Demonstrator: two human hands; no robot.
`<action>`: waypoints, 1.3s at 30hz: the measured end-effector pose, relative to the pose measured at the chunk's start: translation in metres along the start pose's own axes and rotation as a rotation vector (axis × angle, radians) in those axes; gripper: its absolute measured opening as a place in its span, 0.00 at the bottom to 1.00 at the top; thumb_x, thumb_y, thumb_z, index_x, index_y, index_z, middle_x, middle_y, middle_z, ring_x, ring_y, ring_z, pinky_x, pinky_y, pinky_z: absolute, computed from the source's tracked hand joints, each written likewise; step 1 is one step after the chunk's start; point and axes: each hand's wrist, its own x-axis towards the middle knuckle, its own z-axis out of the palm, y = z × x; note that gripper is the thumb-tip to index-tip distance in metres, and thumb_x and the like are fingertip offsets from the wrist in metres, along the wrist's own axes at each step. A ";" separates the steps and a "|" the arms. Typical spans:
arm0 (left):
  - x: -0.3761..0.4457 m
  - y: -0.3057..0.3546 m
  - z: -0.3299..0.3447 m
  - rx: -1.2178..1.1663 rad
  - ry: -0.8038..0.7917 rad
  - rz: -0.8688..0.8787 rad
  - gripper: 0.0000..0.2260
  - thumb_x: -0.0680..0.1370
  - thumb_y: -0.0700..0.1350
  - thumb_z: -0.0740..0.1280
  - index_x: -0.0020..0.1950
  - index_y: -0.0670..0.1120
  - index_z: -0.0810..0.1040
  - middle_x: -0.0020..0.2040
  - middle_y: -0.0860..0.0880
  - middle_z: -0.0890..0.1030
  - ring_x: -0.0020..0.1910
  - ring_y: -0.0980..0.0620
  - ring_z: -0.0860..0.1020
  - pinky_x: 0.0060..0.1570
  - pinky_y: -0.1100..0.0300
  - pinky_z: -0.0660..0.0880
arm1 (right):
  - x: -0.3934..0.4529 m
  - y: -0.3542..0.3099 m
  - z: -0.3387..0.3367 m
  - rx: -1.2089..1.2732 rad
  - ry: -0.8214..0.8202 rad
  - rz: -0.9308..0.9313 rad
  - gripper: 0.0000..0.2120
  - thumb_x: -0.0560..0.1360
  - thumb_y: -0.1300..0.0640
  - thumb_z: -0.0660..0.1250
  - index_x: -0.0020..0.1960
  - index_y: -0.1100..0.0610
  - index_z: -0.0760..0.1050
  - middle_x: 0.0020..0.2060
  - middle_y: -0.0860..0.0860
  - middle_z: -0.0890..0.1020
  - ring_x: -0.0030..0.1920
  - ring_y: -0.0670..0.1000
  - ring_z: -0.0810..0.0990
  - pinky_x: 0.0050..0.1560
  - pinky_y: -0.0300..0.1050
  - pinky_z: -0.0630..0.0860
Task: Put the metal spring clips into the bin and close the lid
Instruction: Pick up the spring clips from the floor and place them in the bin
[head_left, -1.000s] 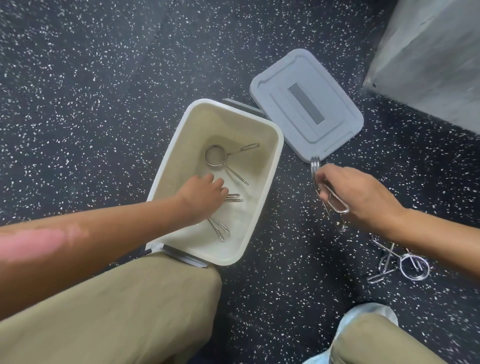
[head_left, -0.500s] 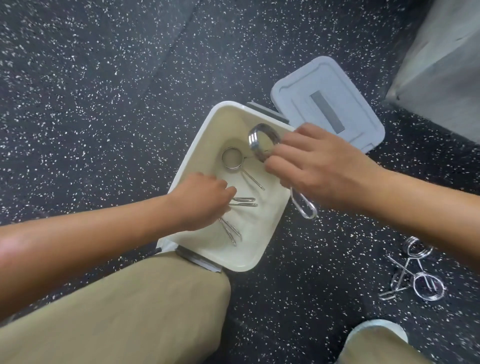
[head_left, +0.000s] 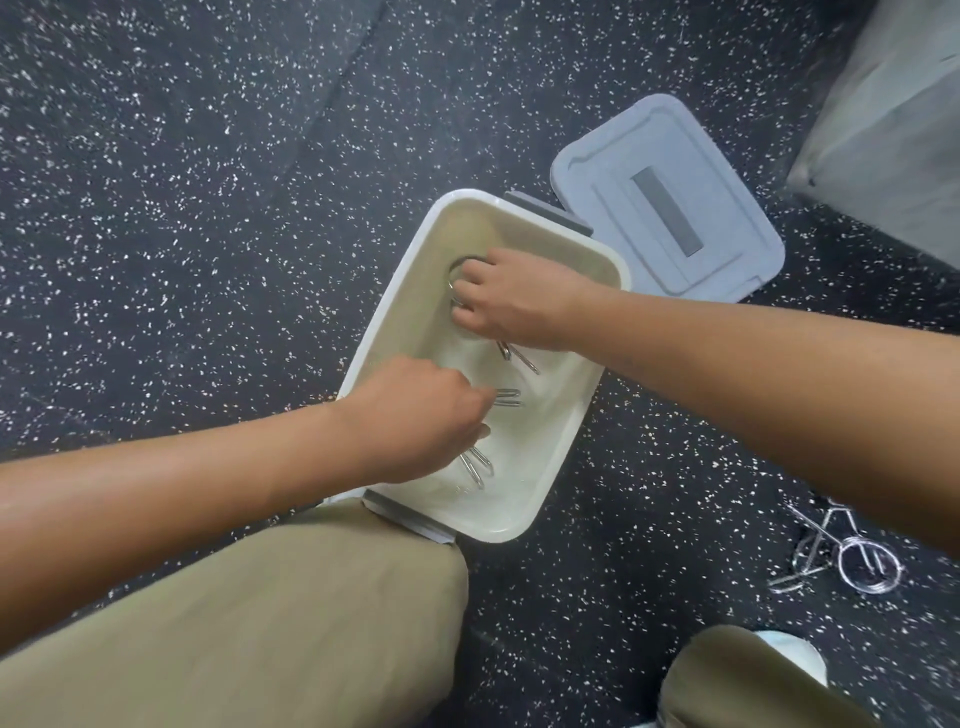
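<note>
Both my hands in white bin (head_left: 395, 317) | right hand (head_left: 514, 301) pinching spring clip (head_left: 519, 358), left hand (head_left: 421, 421) curled, contents unclear | risk: forgetting floor clips (head_left: 841, 551), clips tangling | lid (head_left: 670, 208) lies beside.

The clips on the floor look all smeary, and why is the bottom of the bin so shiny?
Head view: the clips on the floor are smeared by motion blur near the wide lens's edge; the white bin shows soft glare on its glossy bottom near the left hand; the right hand looks sharper.
</note>
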 end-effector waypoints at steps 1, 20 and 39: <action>0.001 0.002 -0.002 -0.001 0.001 0.006 0.14 0.83 0.56 0.54 0.54 0.47 0.71 0.46 0.46 0.82 0.42 0.38 0.80 0.34 0.54 0.65 | 0.004 0.000 0.003 -0.011 -0.027 -0.013 0.08 0.70 0.63 0.63 0.47 0.55 0.78 0.41 0.51 0.80 0.45 0.56 0.78 0.40 0.47 0.72; 0.007 -0.014 -0.016 -0.010 0.061 0.006 0.11 0.83 0.54 0.55 0.46 0.49 0.62 0.44 0.46 0.81 0.36 0.39 0.74 0.33 0.54 0.63 | -0.002 -0.008 0.016 0.410 -0.212 0.319 0.18 0.78 0.60 0.59 0.67 0.53 0.65 0.61 0.52 0.76 0.58 0.56 0.75 0.49 0.51 0.70; 0.043 0.005 -0.042 -0.076 0.145 -0.017 0.15 0.82 0.57 0.56 0.52 0.48 0.73 0.43 0.47 0.82 0.37 0.41 0.77 0.33 0.55 0.68 | -0.102 -0.011 -0.047 0.871 0.025 0.655 0.21 0.73 0.69 0.61 0.62 0.53 0.75 0.53 0.50 0.78 0.55 0.55 0.74 0.47 0.52 0.75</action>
